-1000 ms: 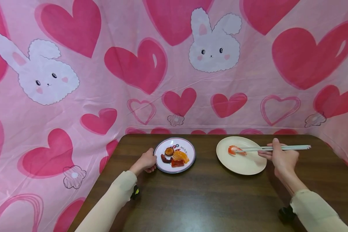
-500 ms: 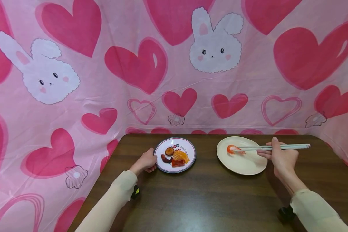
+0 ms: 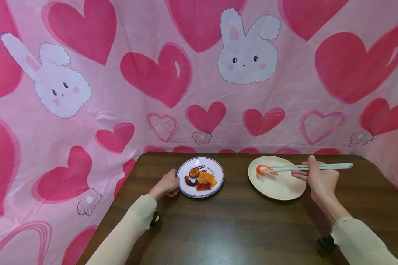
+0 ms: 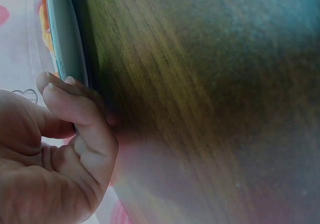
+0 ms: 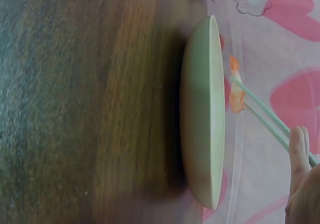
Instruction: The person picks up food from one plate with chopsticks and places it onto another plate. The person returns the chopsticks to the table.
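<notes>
My right hand (image 3: 324, 180) holds a pair of pale green chopsticks (image 3: 325, 167). Their tips pinch an orange-and-white shrimp (image 3: 262, 170), which the right wrist view shows raised above the rim of an oval cream plate (image 3: 278, 191). On the left, my left hand (image 3: 168, 183) grips the near-left edge of a round white plate (image 3: 182, 189) with a dark blue rim. In the left wrist view its curled fingers (image 4: 80, 108) sit at the plate's side, low over the table. Several food pieces lie on that plate: a round brown one (image 3: 194, 173), orange slices (image 3: 207, 179), a reddish block (image 3: 203, 186) and a dark curled piece (image 3: 189, 181).
Both plates stand toward the back of a dark wooden table (image 3: 232, 228), with a gap of bare wood between them. A pink cloth (image 3: 172, 22) printed with hearts and rabbits hangs behind the table and along its left side.
The shrimp, held in the chopsticks, has shifted a little to the left over the cream plate, and my right hand with it. My left hand and the white plate look unmoved.
</notes>
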